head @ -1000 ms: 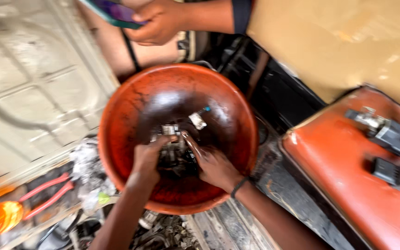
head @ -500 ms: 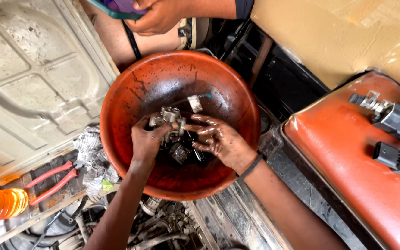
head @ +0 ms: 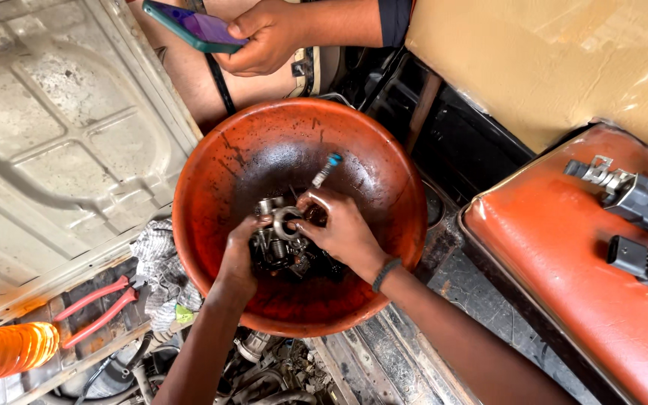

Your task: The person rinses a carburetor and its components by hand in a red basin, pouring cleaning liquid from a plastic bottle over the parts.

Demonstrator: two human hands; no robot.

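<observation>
At frame centre, both hands, left [head: 240,259] and right [head: 341,229], clasp a greasy grey metal engine part [head: 280,241] inside the dirty orange bowl [head: 211,165], which also holds a blue-tipped piece [head: 325,169].

Grimy metal carburettor [head: 283,238] sat low in the orange-red bowl [head: 211,187], wet and dark, tilted, round throat facing up toward me.

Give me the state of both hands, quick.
Left hand: closed on the greasy metal engine part in the orange bowl.
Right hand: closed on the same part, fingers pinching its top.
</observation>
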